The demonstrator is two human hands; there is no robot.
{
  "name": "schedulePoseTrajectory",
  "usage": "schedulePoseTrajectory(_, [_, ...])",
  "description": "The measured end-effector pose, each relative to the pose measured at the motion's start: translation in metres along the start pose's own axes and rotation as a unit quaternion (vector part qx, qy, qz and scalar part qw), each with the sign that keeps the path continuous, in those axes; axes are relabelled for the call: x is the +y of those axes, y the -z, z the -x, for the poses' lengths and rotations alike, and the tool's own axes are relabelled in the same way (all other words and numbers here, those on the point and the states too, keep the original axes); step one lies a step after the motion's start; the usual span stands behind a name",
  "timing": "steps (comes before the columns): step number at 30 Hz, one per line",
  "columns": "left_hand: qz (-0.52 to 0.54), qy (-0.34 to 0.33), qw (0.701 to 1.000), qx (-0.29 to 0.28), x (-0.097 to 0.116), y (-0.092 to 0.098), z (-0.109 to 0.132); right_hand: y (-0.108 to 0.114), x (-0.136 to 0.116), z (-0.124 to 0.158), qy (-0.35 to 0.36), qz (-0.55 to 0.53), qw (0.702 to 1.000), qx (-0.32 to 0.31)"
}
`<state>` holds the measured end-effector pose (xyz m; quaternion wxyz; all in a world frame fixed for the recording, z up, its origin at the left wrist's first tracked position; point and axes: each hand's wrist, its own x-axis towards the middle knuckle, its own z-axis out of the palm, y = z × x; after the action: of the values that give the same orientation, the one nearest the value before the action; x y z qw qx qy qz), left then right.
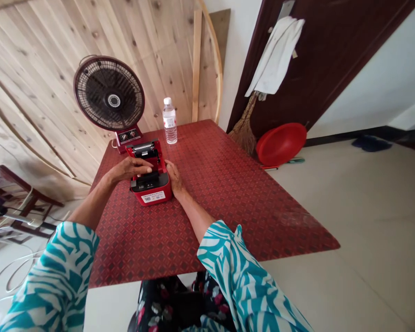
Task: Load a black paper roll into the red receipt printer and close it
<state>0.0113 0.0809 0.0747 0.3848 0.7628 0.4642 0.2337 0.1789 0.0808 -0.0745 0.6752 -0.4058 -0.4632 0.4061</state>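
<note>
A small red and black printer (153,197) stands on the table with its lid (144,151) raised, showing a black roller. White labels with printed codes are on its front face. My left hand (131,168) reaches over the printer's uncovered compartment from the left, fingers stretched out across it. Nothing shows in those fingers, though their tips partly hide the inside. Along the printer's right side, my right hand (174,179) grips the casing, fingers behind the edge and thumb side toward me.
A dark red fan (114,101) and a clear water bottle (170,122) stand behind the printer. The patterned red table (242,207) ends in a corner at right. On the floor beyond are a straw broom (245,127) and a red basin (281,144). Cables lie at left.
</note>
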Motion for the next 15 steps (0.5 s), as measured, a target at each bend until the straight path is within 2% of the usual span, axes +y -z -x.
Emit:
schedulePoseTrajectory(4, [-0.034, -0.012, 0.999, 0.038, -0.006, 0.002, -0.010, 0.000, -0.002, -0.001, -0.004, -0.001, 1.000, -0.016])
schedulePoseTrajectory(9, [-0.170, 0.028, 0.985, -0.021, -0.010, -0.007, -0.028, 0.001, -0.001, -0.001, 0.001, -0.002, 1.000, -0.012])
schedulePoseTrajectory(11, [-0.253, 0.036, 0.966, -0.035, -0.010, -0.011, -0.033, 0.001, 0.000, -0.001, -0.001, -0.002, 1.000, -0.008])
schedulePoseTrajectory(15, [-0.438, 0.051, 0.894, -0.077, -0.005, -0.014, -0.032, 0.002, 0.002, -0.001, -0.007, -0.001, 1.000, -0.020])
